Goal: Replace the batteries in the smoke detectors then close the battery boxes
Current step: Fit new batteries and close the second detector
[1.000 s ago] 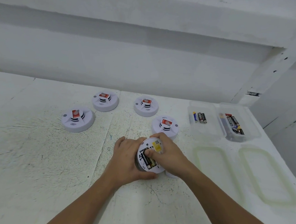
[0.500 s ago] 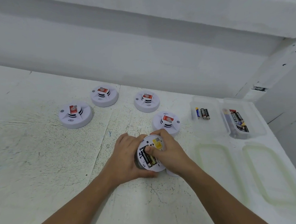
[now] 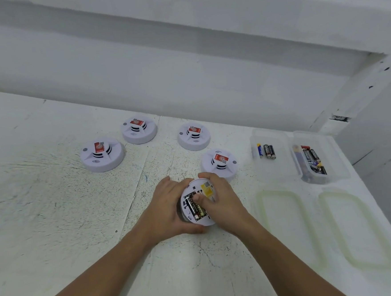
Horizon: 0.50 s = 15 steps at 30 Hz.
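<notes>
Four closed smoke detectors sit face-up in an arc, the leftmost [image 3: 102, 154] farthest out, the nearest [image 3: 219, 164] just behind the work. The left hand [image 3: 168, 209] cups an upturned smoke detector [image 3: 197, 203] on the table [image 3: 55, 215], while the right hand [image 3: 219, 200] grips its far rim, thumb pressing a battery [image 3: 195, 209] into the open bay (seating, it seems, though the contacts are hidden). Next comes the cover, which I cannot spot. To the right, two clear battery boxes [image 3: 270, 156] [image 3: 315, 160] stand open, lids [image 3: 285, 224] lying nearer; nothing blocks the reach.
</notes>
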Each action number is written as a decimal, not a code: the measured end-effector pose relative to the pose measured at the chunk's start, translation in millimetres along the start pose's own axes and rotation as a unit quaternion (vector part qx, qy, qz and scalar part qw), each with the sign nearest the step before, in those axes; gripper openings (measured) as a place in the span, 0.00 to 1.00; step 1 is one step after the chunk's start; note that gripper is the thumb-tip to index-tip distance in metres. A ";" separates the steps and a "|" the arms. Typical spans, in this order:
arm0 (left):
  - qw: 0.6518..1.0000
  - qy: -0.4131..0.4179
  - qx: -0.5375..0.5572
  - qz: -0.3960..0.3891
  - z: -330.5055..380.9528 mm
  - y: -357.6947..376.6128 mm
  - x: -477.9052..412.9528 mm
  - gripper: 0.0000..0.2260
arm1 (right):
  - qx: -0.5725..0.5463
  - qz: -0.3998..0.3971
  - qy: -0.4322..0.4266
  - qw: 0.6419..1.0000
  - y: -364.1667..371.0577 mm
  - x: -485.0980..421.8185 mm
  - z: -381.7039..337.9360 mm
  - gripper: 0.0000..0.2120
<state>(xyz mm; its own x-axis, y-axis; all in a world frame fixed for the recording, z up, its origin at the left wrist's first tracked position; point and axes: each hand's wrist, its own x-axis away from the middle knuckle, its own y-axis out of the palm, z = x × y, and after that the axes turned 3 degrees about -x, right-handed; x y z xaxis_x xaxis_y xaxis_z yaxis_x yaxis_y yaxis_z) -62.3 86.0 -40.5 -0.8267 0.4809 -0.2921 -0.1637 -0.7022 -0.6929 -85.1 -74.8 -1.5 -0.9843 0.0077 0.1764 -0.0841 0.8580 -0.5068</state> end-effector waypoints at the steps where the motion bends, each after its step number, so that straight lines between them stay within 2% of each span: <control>1: 1.000 -0.006 0.002 0.001 1.0 -0.9 -0.6 0.35 | -0.006 -0.006 0.001 1.000 -1.4 1.1 -0.7 0.24; 5: 1.000 -0.009 0.018 0.009 8.3 -5.5 -2.5 0.30 | -0.001 -0.014 -0.003 1.000 -4.7 7.1 -3.5 0.27; 8: 0.999 -0.021 0.031 0.013 9.5 -7.3 -1.3 0.29 | 0.061 0.009 -0.031 0.998 -9.0 13.1 -5.4 0.26; 12: 0.998 -0.063 0.028 -0.003 7.4 -12.2 1.2 0.31 | 0.116 0.097 -0.040 0.988 -18.9 22.1 -1.8 0.16; 15: 0.992 -0.109 0.053 -0.040 7.3 -20.8 2.6 0.33 | 0.193 0.163 -0.014 0.968 -20.0 28.7 8.5 0.12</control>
<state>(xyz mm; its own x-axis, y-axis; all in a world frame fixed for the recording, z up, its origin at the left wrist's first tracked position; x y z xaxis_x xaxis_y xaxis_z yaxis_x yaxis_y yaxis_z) -65.0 98.0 -22.1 -0.9034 0.4211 -0.0810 -0.2802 -0.7226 -0.6319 -113.0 -96.1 6.5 -0.9718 0.2266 -0.0658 0.1847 0.5570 -0.8097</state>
